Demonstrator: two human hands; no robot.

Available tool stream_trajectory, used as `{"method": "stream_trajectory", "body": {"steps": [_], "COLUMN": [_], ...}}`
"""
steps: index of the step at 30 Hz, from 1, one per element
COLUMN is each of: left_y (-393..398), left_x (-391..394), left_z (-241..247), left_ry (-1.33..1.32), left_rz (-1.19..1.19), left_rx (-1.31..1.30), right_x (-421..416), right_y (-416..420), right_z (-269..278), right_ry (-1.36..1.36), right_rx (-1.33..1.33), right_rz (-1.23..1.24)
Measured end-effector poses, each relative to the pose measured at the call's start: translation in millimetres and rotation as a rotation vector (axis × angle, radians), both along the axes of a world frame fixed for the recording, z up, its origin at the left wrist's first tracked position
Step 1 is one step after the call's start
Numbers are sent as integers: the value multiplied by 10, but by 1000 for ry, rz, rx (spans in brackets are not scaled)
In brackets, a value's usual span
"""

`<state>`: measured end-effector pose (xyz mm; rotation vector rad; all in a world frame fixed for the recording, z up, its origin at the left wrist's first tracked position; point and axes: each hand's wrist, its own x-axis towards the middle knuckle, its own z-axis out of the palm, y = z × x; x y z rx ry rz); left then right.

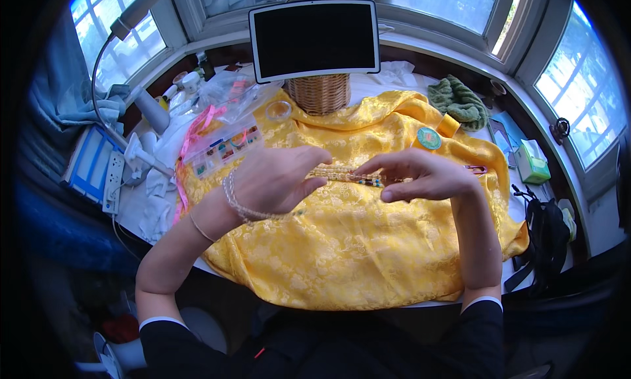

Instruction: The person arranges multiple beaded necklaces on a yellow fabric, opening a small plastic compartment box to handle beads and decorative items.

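Observation:
Strands of small pale and amber-coloured beads (340,173) lie stretched between my hands on a yellow brocade cloth (345,251); blue and dark beads show at their right part. My left hand (278,179) is over the strands' left end, thumb and forefinger apart at the tips; its palm side is hidden. Around that wrist hang a beaded bracelet of several strands and a thin bangle. With fingers curved and spread, my right hand (416,177) is at the strands' right end, its fingertips close to or touching the beads. Whether either hand grips them is unclear.
A clear compartment box (224,149) of coloured beads and a pink ribbon (185,142) lie left. Behind are a wicker basket (320,94) and a dark-screened tablet (315,41). To the right are a round green tin (429,139), a green knitted item (457,102) and tissues (532,164).

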<state>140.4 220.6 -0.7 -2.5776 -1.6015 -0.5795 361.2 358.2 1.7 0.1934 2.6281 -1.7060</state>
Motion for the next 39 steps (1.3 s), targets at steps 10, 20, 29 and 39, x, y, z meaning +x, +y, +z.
{"method": "stream_trajectory", "body": {"steps": [10,20,29,39], "left_y": [-340,-450,-541,-494], "left_x": [47,-21,232,506], "left_z": [-432,-488,-370,-857], "left_ry": [286,-296,-198,-46], "left_rz": [-267,45,133,-590], "left_rx": [-91,78,-691,43], "right_x": [86,279,143,199], "right_y": [73,-168,-392,-607], "right_z": [54,327,845,1319], "right_ry": [548,694,734,734], "right_rx": [-827,-1047,-876,-721], "right_rz": [-119,71,-195,33]}}
